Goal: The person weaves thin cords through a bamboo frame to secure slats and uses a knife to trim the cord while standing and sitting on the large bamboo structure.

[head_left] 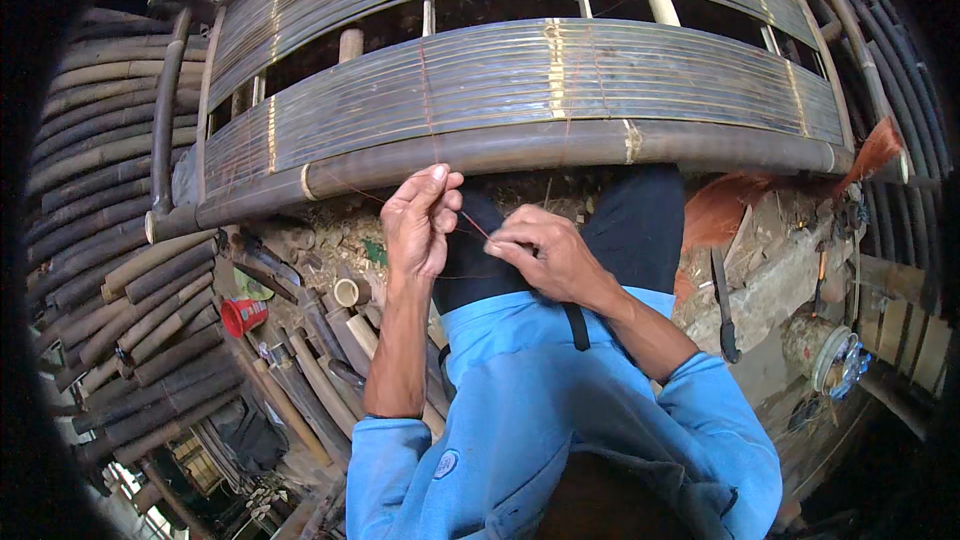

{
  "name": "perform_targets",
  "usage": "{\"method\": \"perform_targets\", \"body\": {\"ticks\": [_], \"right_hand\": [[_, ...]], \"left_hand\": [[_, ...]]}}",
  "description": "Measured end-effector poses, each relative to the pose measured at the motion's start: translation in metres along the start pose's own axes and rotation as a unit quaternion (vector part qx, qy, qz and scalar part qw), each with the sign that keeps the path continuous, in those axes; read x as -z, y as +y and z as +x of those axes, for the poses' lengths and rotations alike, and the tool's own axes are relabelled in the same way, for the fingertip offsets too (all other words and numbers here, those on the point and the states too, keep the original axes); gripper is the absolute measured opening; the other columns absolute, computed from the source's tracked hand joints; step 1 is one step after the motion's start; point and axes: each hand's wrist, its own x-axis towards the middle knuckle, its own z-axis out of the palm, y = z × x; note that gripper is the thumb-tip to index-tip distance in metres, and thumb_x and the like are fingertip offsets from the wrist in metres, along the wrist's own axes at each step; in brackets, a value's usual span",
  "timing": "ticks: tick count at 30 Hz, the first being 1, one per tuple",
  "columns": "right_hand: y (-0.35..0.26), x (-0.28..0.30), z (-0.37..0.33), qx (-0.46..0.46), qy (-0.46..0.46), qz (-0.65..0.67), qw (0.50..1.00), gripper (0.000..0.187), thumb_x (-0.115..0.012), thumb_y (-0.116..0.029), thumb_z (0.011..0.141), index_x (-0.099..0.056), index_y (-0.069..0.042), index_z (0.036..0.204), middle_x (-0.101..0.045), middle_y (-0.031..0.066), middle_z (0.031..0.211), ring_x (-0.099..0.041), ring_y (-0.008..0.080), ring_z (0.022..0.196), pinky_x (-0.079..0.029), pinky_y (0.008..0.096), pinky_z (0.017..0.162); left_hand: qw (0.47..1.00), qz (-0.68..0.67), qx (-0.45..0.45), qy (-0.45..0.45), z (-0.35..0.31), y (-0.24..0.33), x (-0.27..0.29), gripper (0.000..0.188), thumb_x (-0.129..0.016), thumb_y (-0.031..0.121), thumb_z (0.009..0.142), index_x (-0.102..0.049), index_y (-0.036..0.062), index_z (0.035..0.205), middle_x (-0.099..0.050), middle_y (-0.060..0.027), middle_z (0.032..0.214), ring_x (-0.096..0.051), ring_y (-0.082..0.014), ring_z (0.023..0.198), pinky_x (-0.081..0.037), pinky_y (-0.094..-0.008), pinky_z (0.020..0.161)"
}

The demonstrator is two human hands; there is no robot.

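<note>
A thin red thread (474,226) runs between my hands, just in front of a bamboo bench-like frame. My left hand (421,220) is closed in a pinch on it, thumb and forefinger together, close under the frame's thick front bamboo pole (500,151). Lower and to the right, over my lap, my right hand (545,252) pinches the same thread with its fingertips. Behind the pole lies a panel of narrow bamboo slats (490,75), with red threads crossing it and some hanging over the pole. The thread's ends are too fine to follow.
Dark bamboo poles (110,155) are stacked at the left, near a red plastic cup (243,317) and cut bamboo pieces. A bundle of red fibres (715,210) hangs at the right. Below it lie a long blade (722,305) and a clear jar (812,348).
</note>
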Motion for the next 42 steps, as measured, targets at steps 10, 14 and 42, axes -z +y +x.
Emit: {"method": "perform_targets", "body": {"ticks": [10, 14, 42], "right_hand": [[0.010, 0.073, 0.022, -0.127, 0.165, 0.111, 0.972, 0.027, -0.059, -0.018, 0.102, -0.072, 0.004, 0.094, -0.070, 0.0034, 0.081, -0.063, 0.0106, 0.078, -0.052, 0.0291, 0.077], [-0.003, 0.057, 0.118, -0.054, 0.299, 0.445, 0.843, 0.027, -0.062, -0.014, 0.102, -0.069, 0.003, 0.122, -0.076, 0.0121, 0.101, -0.068, 0.0138, 0.085, -0.057, 0.0284, 0.080], [0.018, 0.028, 0.170, 0.261, -0.044, -0.154, 0.952, 0.012, -0.072, -0.011, 0.089, -0.072, 0.000, 0.094, -0.069, 0.0152, 0.094, -0.066, 0.0348, 0.089, -0.053, 0.0426, 0.082]], "left_hand": [[0.891, 0.295, -0.318, 0.132, -0.003, 0.019, -0.005, 0.017, -0.074, 0.011, 0.095, -0.073, -0.0024, 0.105, -0.074, -0.0103, 0.084, -0.064, -0.0091, 0.061, -0.047, -0.0219, 0.049], [0.851, 0.370, -0.352, 0.122, -0.006, 0.010, -0.012, 0.016, -0.074, 0.011, 0.093, -0.077, -0.0021, 0.101, -0.075, -0.0093, 0.084, -0.069, -0.0128, 0.068, -0.053, -0.0253, 0.062], [0.962, 0.244, -0.107, -0.056, 0.056, 0.048, 0.003, 0.010, -0.055, 0.016, 0.105, -0.055, 0.0060, 0.105, -0.074, -0.0170, 0.082, -0.052, -0.0069, 0.051, -0.041, -0.0212, 0.044]]}}
